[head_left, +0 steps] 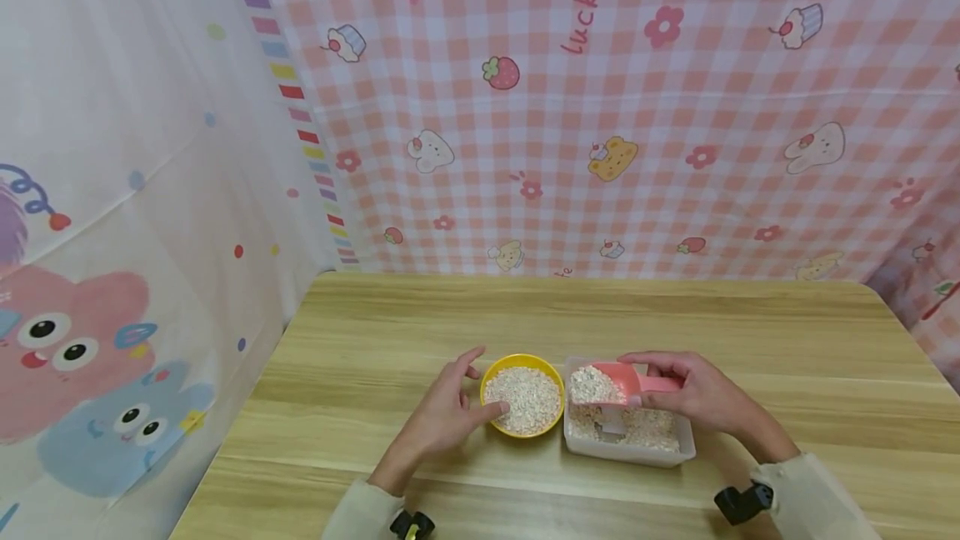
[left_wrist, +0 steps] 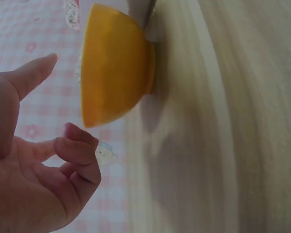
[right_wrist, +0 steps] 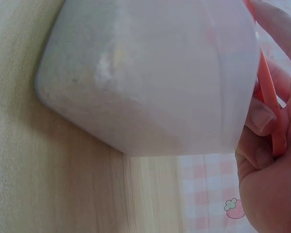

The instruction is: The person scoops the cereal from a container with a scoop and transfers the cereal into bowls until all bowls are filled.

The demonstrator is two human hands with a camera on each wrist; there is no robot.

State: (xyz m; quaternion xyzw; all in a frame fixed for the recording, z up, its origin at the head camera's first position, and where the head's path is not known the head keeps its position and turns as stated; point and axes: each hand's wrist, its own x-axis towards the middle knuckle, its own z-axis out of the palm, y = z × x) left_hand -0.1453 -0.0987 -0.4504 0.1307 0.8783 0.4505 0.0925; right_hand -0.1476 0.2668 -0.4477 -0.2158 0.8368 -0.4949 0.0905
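A yellow bowl full of pale oat-like flakes stands on the table. My left hand is at its left side, thumb above the rim and the other fingers loosely bent near the bowl wall; it holds nothing. To the right, my right hand grips the handle of a pink scoop, also seen as a pink handle from the right wrist. Heaped flakes fill the scoop, which is over a translucent plastic container partly filled with flakes.
The wooden table extends around the bowl and container, which stand side by side. Behind it hangs a pink checked cloth; a white patterned cloth hangs at the left.
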